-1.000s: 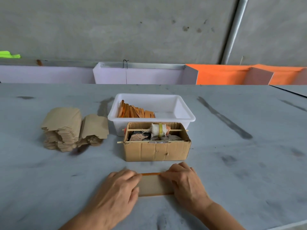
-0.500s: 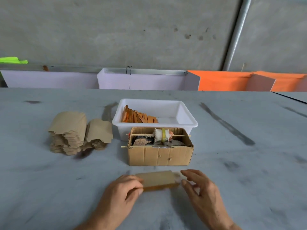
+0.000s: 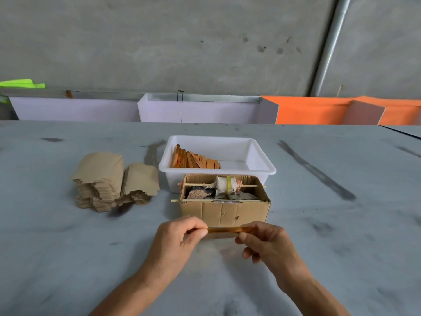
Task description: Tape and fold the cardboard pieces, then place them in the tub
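Desk: we see a wide grey desk (image 3: 341, 247), its top dull and marked with dark smears and one long diagonal streak on the right.
Wall: bare grey concrete wall (image 3: 182, 42) behind, with a metal pipe (image 3: 328, 46) running down it at a slant on the right.
Far edge: pale lilac panels (image 3: 200, 111) at left and centre, orange panels (image 3: 314, 110) to the right; a scrap of bright green (image 3: 20, 83) at far left.
Folded piece: we note a folded cardboard piece (image 3: 224, 230) held edge-on above the desk, just in front of the cardboard box (image 3: 224, 209).
Left hand: our left hand (image 3: 180, 238) pinches the piece's left end, fingers curled.
Right hand: our right hand (image 3: 266, 242) pinches the right end, thumb under.
Tub: white tub (image 3: 262, 165) touching the back of the box; a row of orange-edged folded pieces (image 3: 193, 159) leans in its left half.
Box contents: a tape roll (image 3: 225, 185) on a thin stick, plus rags we cannot identify.
Flat stock: two stacks of unfolded cardboard (image 3: 107, 179) left of the tub, side by side.
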The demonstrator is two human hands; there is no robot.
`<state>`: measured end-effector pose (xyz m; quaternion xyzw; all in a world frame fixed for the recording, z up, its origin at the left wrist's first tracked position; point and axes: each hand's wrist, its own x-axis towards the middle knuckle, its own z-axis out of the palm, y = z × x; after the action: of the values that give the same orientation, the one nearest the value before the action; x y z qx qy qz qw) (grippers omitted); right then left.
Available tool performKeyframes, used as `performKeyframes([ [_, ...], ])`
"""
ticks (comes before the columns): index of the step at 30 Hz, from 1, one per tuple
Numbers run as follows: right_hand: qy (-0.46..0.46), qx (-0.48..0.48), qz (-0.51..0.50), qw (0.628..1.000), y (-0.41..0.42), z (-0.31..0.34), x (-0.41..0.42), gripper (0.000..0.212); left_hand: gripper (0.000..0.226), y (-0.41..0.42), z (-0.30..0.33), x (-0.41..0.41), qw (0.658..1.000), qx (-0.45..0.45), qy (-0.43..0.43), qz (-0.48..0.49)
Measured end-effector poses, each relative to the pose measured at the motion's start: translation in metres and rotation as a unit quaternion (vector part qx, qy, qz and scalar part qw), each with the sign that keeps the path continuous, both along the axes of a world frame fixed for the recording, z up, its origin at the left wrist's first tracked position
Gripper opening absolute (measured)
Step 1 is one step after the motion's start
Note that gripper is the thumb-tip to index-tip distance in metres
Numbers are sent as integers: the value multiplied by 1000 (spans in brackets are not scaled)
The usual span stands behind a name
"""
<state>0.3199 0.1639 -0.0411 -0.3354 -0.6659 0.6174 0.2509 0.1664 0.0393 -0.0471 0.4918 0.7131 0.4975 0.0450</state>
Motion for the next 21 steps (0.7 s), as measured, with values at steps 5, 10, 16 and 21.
performKeyframes([
  [5, 54, -61, -73, 994, -3, 9, -6, 8, 26, 7, 9, 1, 962, 58, -186, 191],
  [10, 45, -92, -86, 991, 0, 16, -5, 7, 25, 9, 24, 1, 922, 32, -374, 96],
  [16, 26, -96, -64, 993, 2, 28, -5, 14, 20, 14, 38, -2, 856, -30, -516, 32],
  [21, 34, -111, -73, 991, 3, 37, -8, 12, 15, 21, 39, -1, 828, 33, -556, 58],
])
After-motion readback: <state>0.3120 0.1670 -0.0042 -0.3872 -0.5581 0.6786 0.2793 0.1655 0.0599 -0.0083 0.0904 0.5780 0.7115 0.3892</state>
